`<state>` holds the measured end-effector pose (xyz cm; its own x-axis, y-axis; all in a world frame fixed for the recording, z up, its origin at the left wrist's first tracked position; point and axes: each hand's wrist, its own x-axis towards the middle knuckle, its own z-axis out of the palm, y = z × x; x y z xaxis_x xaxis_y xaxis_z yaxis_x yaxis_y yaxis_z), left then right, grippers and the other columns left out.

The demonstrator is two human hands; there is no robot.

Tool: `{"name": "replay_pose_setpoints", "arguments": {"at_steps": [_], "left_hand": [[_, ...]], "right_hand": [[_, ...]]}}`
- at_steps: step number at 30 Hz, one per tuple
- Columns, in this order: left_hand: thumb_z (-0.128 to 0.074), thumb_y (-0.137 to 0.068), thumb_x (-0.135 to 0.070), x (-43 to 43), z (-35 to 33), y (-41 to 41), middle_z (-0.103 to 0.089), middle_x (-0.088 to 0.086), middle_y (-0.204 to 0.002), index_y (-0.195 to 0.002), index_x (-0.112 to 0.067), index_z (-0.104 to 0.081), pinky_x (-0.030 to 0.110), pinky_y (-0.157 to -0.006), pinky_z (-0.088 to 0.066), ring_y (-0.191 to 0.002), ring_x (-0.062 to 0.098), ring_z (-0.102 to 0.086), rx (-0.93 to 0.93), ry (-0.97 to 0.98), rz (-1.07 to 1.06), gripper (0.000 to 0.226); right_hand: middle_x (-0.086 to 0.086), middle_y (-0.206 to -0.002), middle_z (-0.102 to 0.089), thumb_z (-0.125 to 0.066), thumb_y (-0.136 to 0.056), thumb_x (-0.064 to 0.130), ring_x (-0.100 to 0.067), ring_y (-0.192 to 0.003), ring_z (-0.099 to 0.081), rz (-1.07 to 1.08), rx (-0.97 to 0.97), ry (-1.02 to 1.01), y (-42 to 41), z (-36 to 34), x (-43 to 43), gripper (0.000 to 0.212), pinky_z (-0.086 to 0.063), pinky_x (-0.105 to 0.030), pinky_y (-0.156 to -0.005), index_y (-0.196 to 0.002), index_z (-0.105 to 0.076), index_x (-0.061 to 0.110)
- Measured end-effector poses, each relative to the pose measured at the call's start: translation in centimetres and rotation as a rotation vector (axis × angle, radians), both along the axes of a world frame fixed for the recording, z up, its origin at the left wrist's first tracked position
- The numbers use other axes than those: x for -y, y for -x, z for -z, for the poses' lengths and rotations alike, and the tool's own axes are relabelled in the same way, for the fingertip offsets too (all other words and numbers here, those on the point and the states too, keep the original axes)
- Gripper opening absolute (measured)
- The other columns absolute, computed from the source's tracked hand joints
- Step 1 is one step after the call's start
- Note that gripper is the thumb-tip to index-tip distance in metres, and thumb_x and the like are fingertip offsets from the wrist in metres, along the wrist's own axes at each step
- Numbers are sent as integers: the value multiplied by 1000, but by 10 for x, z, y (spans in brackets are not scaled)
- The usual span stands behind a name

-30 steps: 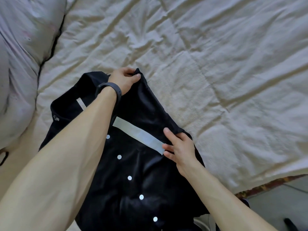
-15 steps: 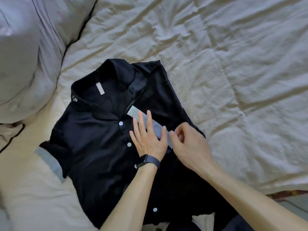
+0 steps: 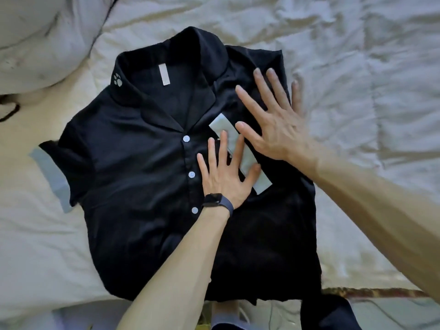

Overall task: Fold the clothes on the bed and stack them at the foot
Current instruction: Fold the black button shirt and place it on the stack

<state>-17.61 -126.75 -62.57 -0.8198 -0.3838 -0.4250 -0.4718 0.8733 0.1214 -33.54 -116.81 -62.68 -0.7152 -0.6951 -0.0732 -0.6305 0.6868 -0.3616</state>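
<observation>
Flat and spread, both hands press on the shirt and neither one grips it. In the head view, the left hand, with a dark band at the wrist, lies on the shirt front just beside the buttons. The right hand lies higher, near the shirt's folded edge, its outer fingers reaching onto the quilt.

The shirt lies buttoned and face up on the quilt, collar away from the person and hem at the near edge of the bed. One sleeve is folded in over the front, and its pale cuff runs slantwise under both hands. The other sleeve sticks out toward the pillow.

By my reading this shirt is about a third folded: one side is in, while the second sleeve and the lengthwise fold remain. No stack shows. No basket, box or other container is in view.
</observation>
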Motion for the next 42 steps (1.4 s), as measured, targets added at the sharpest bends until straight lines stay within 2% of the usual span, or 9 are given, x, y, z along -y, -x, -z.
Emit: {"name": "replay_pose_setpoints", "arguments": {"at_steps": [4, 11, 18, 22, 25, 29, 33, 39, 42], "left_hand": [[-27, -101, -62, 10, -7, -21, 7, 0, -169, -157, -41, 3, 58, -122, 1, -155, 24, 9, -94, -22, -9, 67], [-32, -99, -51, 67, -19, -97, -5, 3, -169, -158, -40, -14, 63, -120, -8, -155, 29, -3, -158, 30, -19, 63], [-28, -100, -51, 156, -16, -190, -9, 2, -169, -158, -41, -9, 65, -118, -16, -155, 26, -11, -188, 9, 113, 61], [-32, -98, -55, 219, -31, -234, -10, 3, -169, -159, -38, -16, 65, -119, -16, -154, 28, -12, -198, 18, -144, 65], [-43, -94, -59, 271, -43, -257, -14, 7, -167, -158, -32, -23, 59, -119, -12, -153, 32, -14, -272, 22, -526, 72], [-72, -82, -53, 338, -47, -256, -52, 19, -136, -149, -10, -38, 51, -105, -39, -125, 40, -45, -452, -149, -1052, 87], [-71, -76, -67, 376, -42, -242, -61, 4, -110, -127, -15, -51, 44, -83, -48, -100, 31, -55, -401, -287, -1048, 76], [-62, -87, -58, 393, -34, -245, -57, 2, -106, -126, -31, -36, 38, -67, -45, -93, 31, -58, -392, -319, -988, 54], [-58, -88, -65, 391, -33, -244, -49, 0, -116, -117, -32, -53, 36, -76, -41, -102, 27, -53, -321, -358, -955, 44]], "right_hand": [[-6, -172, -4, -33, -106, 56, -24, -158, 1, 105, -11, 66, -66, -16, -12, 65, -11, -62, -123, -163, -20, 28], [2, -172, 10, -22, -105, 60, -16, -156, 17, 173, 176, -268, -116, -5, -22, 63, -2, -59, -125, -162, -5, 42], [2, -172, -6, -35, -102, 59, -17, -158, 5, 118, 123, -99, -162, -57, 46, 62, -2, -59, -124, -160, -25, 39], [0, -171, -12, -43, -101, 57, -18, -158, -1, -48, 175, -60, -216, -70, 140, 62, -9, -57, -125, -158, -33, 35], [-1, -171, -15, -49, -102, 52, -16, -158, -3, -172, 181, -50, -240, -76, 221, 62, -13, -52, -126, -158, -33, 32], [-2, -161, -39, -58, -101, 42, -21, -153, -25, -208, 184, 9, -240, -81, 344, 64, -29, -43, -121, -157, -37, 18], [-3, -156, -42, -58, -99, 29, -31, -137, -37, -290, 165, -183, -229, -73, 454, 68, -35, -38, -108, -158, -27, 16], [3, -108, -69, -59, -97, 38, -26, -122, -48, -322, 143, -373, -214, -53, 542, 23, -39, -27, -86, -118, -67, 29], [19, -80, -58, -63, -94, 38, -28, -113, -56, -315, 164, -293, -216, -48, 553, 14, -45, -30, -81, -104, -67, 29]]}}
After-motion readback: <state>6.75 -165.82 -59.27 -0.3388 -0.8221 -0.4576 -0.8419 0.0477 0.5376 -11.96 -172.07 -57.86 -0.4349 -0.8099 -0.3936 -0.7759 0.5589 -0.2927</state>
